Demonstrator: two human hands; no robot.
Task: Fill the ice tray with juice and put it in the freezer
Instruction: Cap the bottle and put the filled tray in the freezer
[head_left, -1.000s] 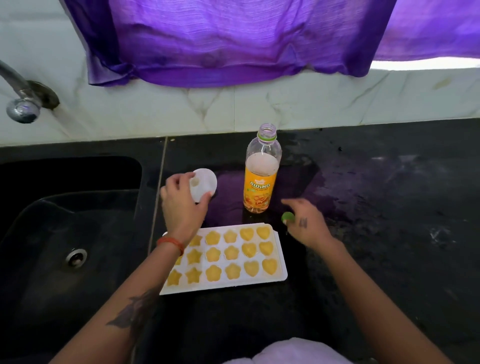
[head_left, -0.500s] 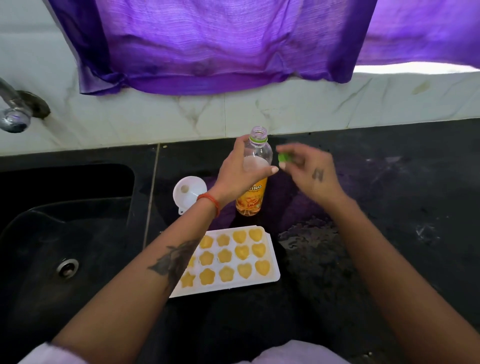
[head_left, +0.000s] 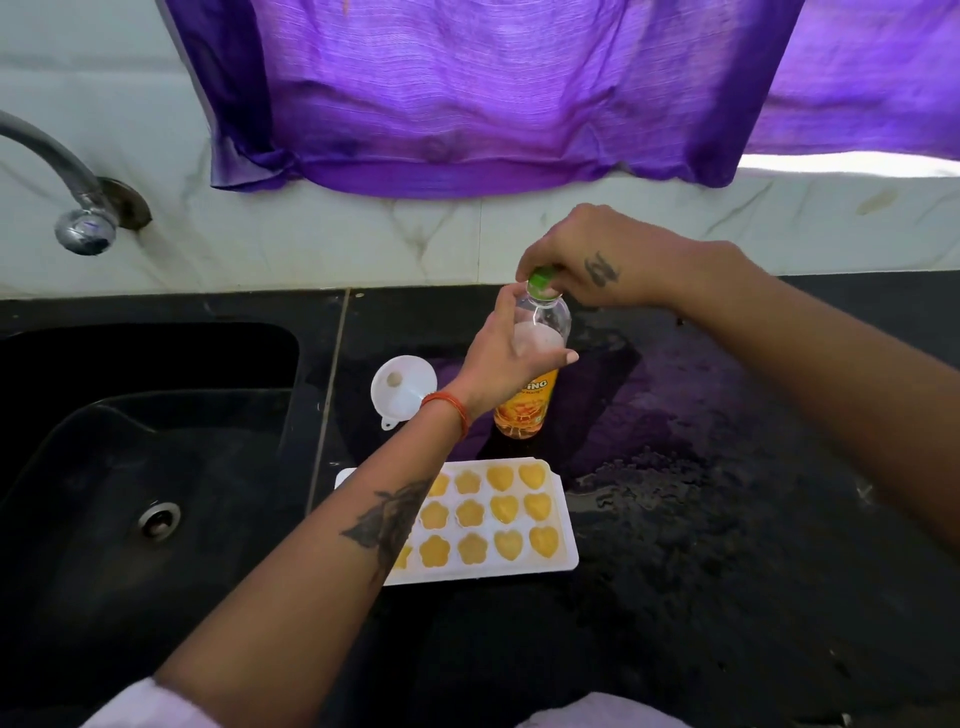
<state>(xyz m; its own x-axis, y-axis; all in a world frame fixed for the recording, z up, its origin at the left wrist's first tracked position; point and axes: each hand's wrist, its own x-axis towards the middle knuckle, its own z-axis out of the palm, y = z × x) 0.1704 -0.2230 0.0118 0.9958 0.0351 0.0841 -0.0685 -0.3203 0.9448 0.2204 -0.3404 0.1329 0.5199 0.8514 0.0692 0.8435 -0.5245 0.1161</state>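
The left hand (head_left: 511, 358) wraps around the upper body of the juice bottle (head_left: 530, 374), steadying it upright on the black worktop (head_left: 727, 519) so the right hand (head_left: 582, 260) can pinch the green cap (head_left: 540, 276) onto its neck, probably screwing it shut. The ice tray (head_left: 493, 519) lies on the near side of the bottle, its visible flower and heart cells holding yellow juice, so filling looks done. A white funnel (head_left: 402, 389) rests left of the bottle, the dark sink (head_left: 130, 467) beyond it. A purple cloth (head_left: 467, 93) hangs behind the bottle.
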